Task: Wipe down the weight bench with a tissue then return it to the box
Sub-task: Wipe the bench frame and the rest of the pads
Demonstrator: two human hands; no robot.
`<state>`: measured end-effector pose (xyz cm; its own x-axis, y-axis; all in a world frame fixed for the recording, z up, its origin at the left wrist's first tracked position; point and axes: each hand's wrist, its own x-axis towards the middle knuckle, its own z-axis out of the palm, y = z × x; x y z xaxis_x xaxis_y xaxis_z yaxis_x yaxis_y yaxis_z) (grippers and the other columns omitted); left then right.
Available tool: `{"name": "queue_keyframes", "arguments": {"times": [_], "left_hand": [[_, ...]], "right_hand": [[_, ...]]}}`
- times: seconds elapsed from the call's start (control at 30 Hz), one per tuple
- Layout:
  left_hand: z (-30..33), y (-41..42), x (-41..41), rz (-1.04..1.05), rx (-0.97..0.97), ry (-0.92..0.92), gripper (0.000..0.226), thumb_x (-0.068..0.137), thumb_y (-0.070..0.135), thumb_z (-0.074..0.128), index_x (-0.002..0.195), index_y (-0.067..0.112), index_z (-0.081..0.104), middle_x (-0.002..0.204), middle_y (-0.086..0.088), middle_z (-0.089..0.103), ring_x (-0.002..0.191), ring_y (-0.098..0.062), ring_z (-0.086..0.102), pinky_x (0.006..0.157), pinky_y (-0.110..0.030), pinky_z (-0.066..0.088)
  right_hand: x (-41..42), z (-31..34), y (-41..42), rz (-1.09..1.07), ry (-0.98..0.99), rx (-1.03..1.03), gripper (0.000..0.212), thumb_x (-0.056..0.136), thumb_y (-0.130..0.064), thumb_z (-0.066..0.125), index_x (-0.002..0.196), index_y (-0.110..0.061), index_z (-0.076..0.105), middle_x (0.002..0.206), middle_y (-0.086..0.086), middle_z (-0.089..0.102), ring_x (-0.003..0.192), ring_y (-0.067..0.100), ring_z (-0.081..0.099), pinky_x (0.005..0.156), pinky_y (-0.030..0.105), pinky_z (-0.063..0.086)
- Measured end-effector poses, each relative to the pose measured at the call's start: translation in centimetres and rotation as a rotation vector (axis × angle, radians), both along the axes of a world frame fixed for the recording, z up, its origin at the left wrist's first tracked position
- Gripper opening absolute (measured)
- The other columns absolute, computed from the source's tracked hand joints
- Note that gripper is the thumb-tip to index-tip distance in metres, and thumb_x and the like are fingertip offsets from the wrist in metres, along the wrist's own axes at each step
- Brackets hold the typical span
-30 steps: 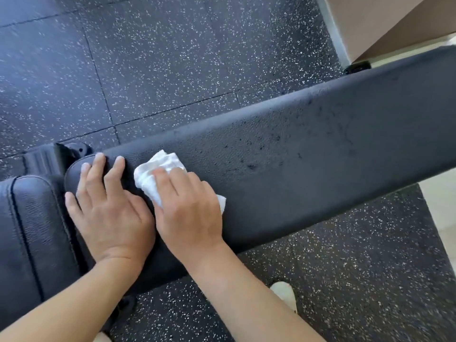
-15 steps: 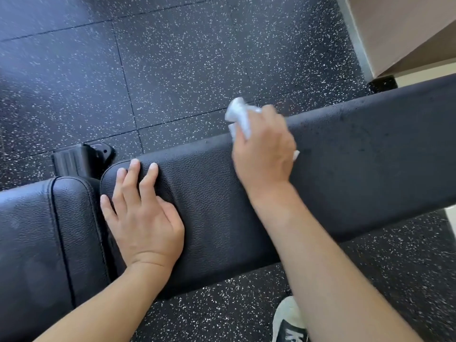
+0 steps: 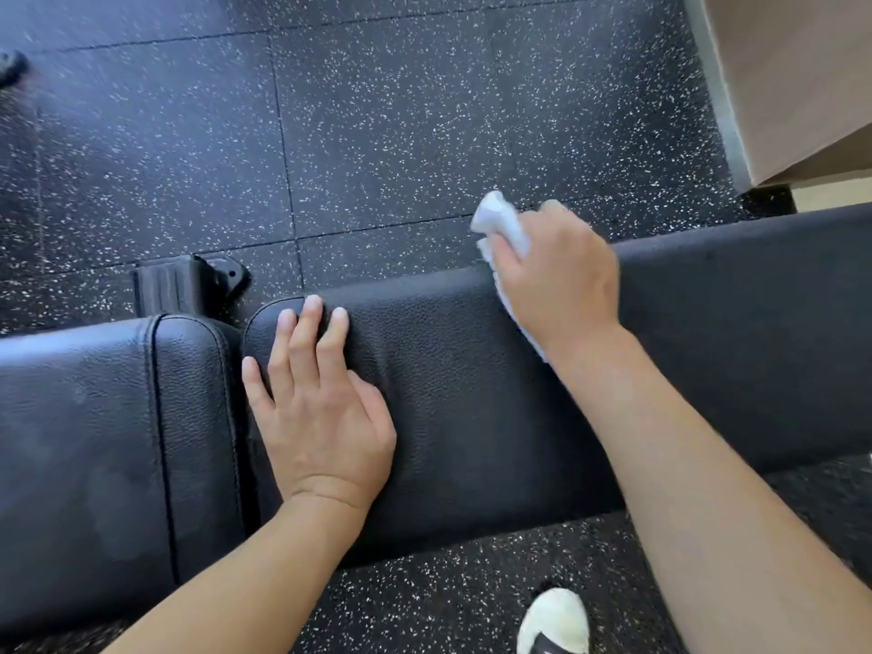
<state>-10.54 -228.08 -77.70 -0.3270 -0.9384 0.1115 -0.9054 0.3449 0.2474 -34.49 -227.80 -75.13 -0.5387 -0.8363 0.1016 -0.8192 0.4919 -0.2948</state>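
Speckled black rubber floor [image 3: 401, 134] tiles fill the room beyond the weight bench, with a tan wall [image 3: 797, 77] at the upper right. Across it runs the long back pad [image 3: 472, 417], its long axis stretching left to right and rising toward the right edge of view; this black padded surface butts against a shorter seat pad [image 3: 94, 441] on the left.

On the back pad's left end, near its far corner, the left hand [image 3: 325, 417] lies flat, fingers straight and spread, apparently bracing. Further right, at the pad's far edge, the right hand [image 3: 561, 271] has its fingers curled round the white tissue [image 3: 495, 219], which bunches out past the knuckles and trails under the wrist, against the surface.

Unwiped pad seems to lie to the right of the tissue, along the long axis, so the right hand is the nearer one for that stretch. No box is in view. A white shoe [image 3: 554, 620] shows at the bottom.
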Motion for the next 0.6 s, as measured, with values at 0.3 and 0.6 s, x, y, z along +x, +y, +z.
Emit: {"name": "queue_keyframes", "arguments": {"times": [0.3,0.6], "left_hand": [[-0.1,-0.1,0.0,0.001,-0.006,0.009,0.059,0.091,0.023,0.041,0.149,0.016,0.048,0.166,-0.005,0.04,0.156,-0.029,0.032,0.124,-0.065,0.021],[0.2,0.0,-0.2,0.011,0.013,0.019,0.059,0.089,0.021,0.045,0.147,0.012,0.053,0.165,-0.006,0.042,0.155,-0.029,0.034,0.124,-0.065,0.022]], "right_hand": [[6.2,1.5,-3.4,-0.005,-0.063,-0.026,0.026,0.076,-0.024,0.086,0.071,-0.011,0.065,0.068,0.012,0.055,0.06,0.036,0.059,0.053,0.035,0.033],[9.7,0.5,-6.3,0.295,-0.161,0.0,0.026,0.089,-0.047,0.074,0.094,-0.025,0.06,0.074,0.005,0.051,0.067,0.028,0.058,0.061,0.032,0.034]]}}
